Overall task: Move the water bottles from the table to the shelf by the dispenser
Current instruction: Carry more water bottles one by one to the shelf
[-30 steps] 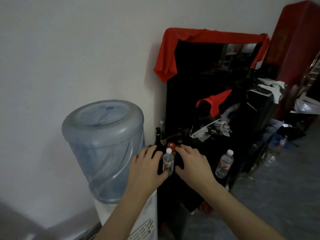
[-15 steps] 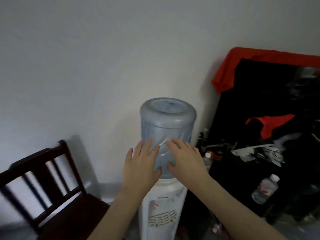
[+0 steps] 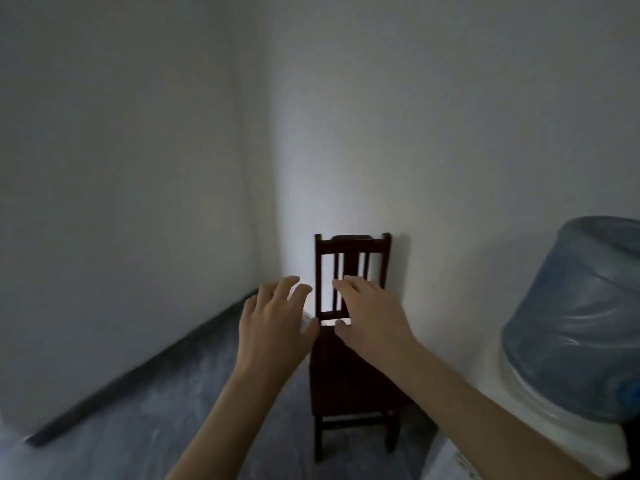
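No water bottle and no shelf shows in the head view now. My left hand (image 3: 273, 323) and my right hand (image 3: 370, 317) are held out side by side in front of me, fingers spread, holding nothing. The white dispenser (image 3: 491, 403) with its big blue water jug (image 3: 578, 323) stands at the right edge, to the right of my right forearm.
A dark wooden chair (image 3: 349, 368) stands against the white wall straight ahead, behind my hands. The room corner lies to its left, with a dark skirting board (image 3: 145, 368) along the left wall. Grey floor (image 3: 138, 427) spreads at the lower left.
My view has swung left, away from the dark shelf and its bottles, past the dispenser to the chair and corner. Both hands left the bottle on the shelf and stay empty.
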The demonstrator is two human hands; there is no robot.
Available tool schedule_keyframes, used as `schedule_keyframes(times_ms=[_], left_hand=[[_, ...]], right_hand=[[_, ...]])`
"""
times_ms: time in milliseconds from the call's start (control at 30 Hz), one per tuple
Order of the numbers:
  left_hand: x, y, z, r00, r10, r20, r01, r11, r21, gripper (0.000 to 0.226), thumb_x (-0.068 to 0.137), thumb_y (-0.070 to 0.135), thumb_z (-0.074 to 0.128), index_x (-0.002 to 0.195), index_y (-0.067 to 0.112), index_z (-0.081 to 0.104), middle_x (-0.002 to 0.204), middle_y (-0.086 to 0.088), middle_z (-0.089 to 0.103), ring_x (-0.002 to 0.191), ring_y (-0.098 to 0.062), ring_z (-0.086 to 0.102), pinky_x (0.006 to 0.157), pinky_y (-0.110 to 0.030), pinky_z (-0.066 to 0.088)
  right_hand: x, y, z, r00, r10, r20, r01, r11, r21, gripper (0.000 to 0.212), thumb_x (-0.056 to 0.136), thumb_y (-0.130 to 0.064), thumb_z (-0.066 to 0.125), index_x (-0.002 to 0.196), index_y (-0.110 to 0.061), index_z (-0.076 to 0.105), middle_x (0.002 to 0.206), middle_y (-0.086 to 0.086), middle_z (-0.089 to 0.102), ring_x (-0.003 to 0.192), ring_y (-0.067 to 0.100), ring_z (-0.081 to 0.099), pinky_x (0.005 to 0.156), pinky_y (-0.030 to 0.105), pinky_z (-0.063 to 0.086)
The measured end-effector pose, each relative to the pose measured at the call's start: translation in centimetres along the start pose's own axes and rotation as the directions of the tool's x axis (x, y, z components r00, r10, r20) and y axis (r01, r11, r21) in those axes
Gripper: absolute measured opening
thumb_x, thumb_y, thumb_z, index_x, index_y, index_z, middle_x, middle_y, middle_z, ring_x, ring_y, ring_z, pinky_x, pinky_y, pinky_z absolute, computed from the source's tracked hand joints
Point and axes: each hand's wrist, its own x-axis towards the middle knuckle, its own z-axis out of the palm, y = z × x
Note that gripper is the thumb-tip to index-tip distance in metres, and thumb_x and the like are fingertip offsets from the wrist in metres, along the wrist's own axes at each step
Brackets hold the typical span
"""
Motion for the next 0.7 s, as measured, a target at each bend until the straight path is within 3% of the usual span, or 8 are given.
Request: schedule_keyframes(times_ms=[133,333,467,533,633,700], left_hand=[[-5.8,-7.7,-5.5,0.972,-0.234,-0.034,0.237,0.962,0.136,0.049,0.067,0.038,0.081,0.112,0.025,0.068,0.124,0.002,0.066,0.108,-0.026,0.065,0.079,-0.040,0.053],[-19.7,-18.0,-15.0,0.827,-0.542,-0.146,0.562,0.789,0.250,0.049,0.076,0.043,0.078,0.120,0.025,0.065,0.133,0.001,0.063,0.117,-0.026,0.062,0.090,-0.042,0.051],[-30.3,-22.9,-21.2,0.672,-0.701,-0.241,0.736,0.596,0.320,0.046,0.068,0.042,0.084,0.108,0.024,0.070,0.122,0.001,0.069,0.105,-0.028,0.067,0.082,-0.042,0.055],[-35.3,-24.1,-24.3,0.583,-0.769,-0.262,0.801,0.489,0.345,0.049,0.073,0.046,0.080,0.117,0.026,0.067,0.132,0.001,0.065,0.115,-0.028,0.064,0.088,-0.044,0.053],[-42.2,-25.2,-27.7,0.451,-0.846,-0.285,0.864,0.333,0.378,0.056,0.088,0.052,0.063,0.138,0.030,0.050,0.155,0.004,0.042,0.136,-0.025,0.046,0.104,-0.043,0.043],[-46.3,-25.6,-29.6,0.339,-0.889,-0.307,0.903,0.216,0.372,0.058,0.091,0.053,0.058,0.142,0.030,0.044,0.159,0.004,0.034,0.140,-0.024,0.040,0.108,-0.041,0.040]], right_hand=[[1.0,-10.9,0.9,0.967,-0.256,0.021,0.253,0.963,0.094,0.064,0.091,-0.035,0.055,0.150,-0.023,0.033,0.150,-0.002,0.041,0.132,0.022,0.043,0.104,0.040,0.038],[-1.7,-29.7,2.0,0.816,-0.578,0.030,0.565,0.807,0.175,0.067,0.089,-0.033,0.057,0.151,-0.023,0.032,0.152,-0.002,0.040,0.135,0.022,0.039,0.108,0.042,0.038],[-7.5,-42.4,2.8,0.629,-0.776,0.043,0.748,0.620,0.237,0.067,0.091,-0.034,0.060,0.151,-0.025,0.031,0.155,-0.002,0.037,0.139,0.022,0.037,0.109,0.041,0.033],[-10.8,-47.9,3.1,0.534,-0.845,0.038,0.809,0.523,0.268,0.068,0.090,-0.034,0.060,0.151,-0.026,0.031,0.155,-0.002,0.037,0.139,0.022,0.037,0.110,0.042,0.033],[-15.8,-54.6,3.5,0.402,-0.915,0.040,0.862,0.393,0.320,0.068,0.089,-0.036,0.060,0.150,-0.027,0.032,0.154,-0.002,0.038,0.137,0.024,0.040,0.107,0.043,0.036],[-18.9,-58.3,3.6,0.310,-0.950,0.036,0.893,0.304,0.331,0.068,0.089,-0.038,0.060,0.149,-0.027,0.032,0.154,-0.001,0.038,0.135,0.024,0.042,0.106,0.044,0.038]])
